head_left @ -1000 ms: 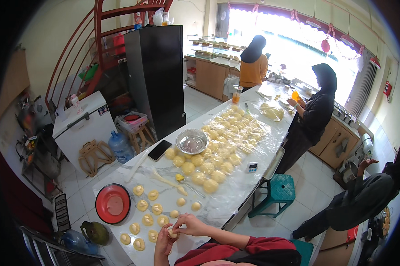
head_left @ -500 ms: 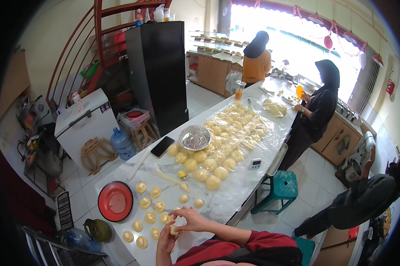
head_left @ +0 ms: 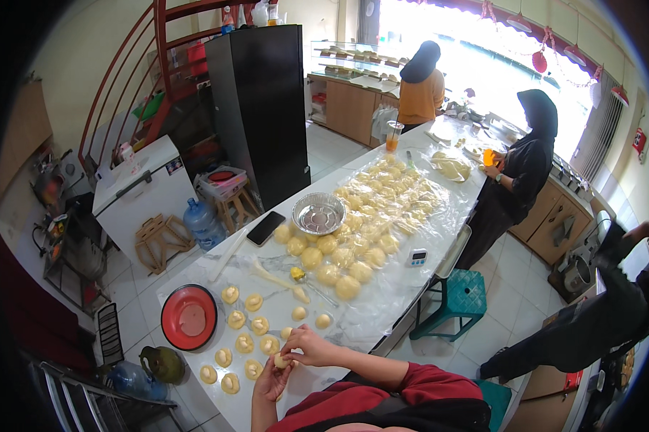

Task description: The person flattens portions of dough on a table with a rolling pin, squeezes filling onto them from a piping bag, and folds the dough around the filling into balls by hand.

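Both my hands meet over the near end of the white table. A small piece of pale dough (head_left: 281, 361) sits between them; my left hand (head_left: 270, 381) cups it from below. The fingers of my right hand (head_left: 309, 348) pinch its top edge. Just left lie several flattened dough rounds (head_left: 244, 343), each with a pale lump in its middle. Beyond my right hand are small dough balls (head_left: 323, 321). A red plate with a black rim (head_left: 208, 317), holding some pinkish filling, stands at the table's left edge.
Plastic sheeting covers many larger dough balls (head_left: 347, 288) mid-table. Nearby are a foil tray (head_left: 319, 214), a phone (head_left: 265, 228), a timer (head_left: 417, 257) and a dough strip (head_left: 278, 279). A green stool (head_left: 457, 306) stands right of the table. Three other people are around the room.
My fingers have shifted slightly around the dough, which now shows more. The person at the right has moved an arm. My view has tilted a little.
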A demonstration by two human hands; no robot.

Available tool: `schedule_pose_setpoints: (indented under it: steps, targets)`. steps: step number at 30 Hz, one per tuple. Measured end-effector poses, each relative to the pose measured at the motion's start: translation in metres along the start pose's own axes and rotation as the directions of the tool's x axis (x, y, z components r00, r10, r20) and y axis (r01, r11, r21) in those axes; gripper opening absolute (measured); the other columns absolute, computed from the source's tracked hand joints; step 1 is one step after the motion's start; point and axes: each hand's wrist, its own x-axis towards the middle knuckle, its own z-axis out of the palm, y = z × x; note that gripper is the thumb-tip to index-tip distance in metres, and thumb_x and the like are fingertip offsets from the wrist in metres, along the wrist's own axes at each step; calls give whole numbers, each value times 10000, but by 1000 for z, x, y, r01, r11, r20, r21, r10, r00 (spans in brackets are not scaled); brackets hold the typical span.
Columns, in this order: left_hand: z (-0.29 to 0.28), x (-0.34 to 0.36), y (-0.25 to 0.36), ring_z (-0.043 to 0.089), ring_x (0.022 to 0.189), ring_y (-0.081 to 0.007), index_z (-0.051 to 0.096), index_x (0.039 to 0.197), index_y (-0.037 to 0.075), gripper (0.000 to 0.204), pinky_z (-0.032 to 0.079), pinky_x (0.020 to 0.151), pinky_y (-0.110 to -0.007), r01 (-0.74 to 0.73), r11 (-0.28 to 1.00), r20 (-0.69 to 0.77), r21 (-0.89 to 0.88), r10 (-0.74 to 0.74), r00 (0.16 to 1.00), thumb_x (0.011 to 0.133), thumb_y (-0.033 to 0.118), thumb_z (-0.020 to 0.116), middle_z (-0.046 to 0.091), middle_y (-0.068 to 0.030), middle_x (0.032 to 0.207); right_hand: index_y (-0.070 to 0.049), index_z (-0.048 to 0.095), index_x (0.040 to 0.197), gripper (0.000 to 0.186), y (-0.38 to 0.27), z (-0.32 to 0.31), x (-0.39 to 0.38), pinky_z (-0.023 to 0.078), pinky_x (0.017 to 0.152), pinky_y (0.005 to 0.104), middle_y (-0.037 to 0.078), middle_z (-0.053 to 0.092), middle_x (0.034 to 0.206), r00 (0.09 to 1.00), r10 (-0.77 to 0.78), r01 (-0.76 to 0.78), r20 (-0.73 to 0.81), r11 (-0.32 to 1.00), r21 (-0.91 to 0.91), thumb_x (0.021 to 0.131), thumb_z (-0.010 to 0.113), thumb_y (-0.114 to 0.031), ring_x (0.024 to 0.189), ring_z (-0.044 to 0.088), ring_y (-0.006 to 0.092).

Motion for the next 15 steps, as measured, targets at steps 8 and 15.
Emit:
schedule_pose_setpoints:
  steps: [8, 15]
  targets:
    - [17, -11, 1, 556, 951, -214, 422, 1131, -8, 381, 497, 807, -279, -93, 883, 138, 460, 33, 990, 878, 276, 456, 540, -114, 1044, -119, 641, 785, 112, -15, -14, -4, 292, 776, 330, -17, 589, 737, 1000, -2, 1, -27, 1000, -21, 695, 636, -185, 808, 491, 159]
    - [9, -6, -7, 521, 1002, -187, 404, 1185, 3, 435, 467, 841, -286, -220, 956, 22, 192, 220, 975, 837, 229, 534, 516, -103, 1090, -120, 645, 786, 141, -28, 8, -9, 307, 786, 348, 12, 598, 761, 954, 28, -9, -300, 998, 65, 665, 658, -191, 832, 495, 162]
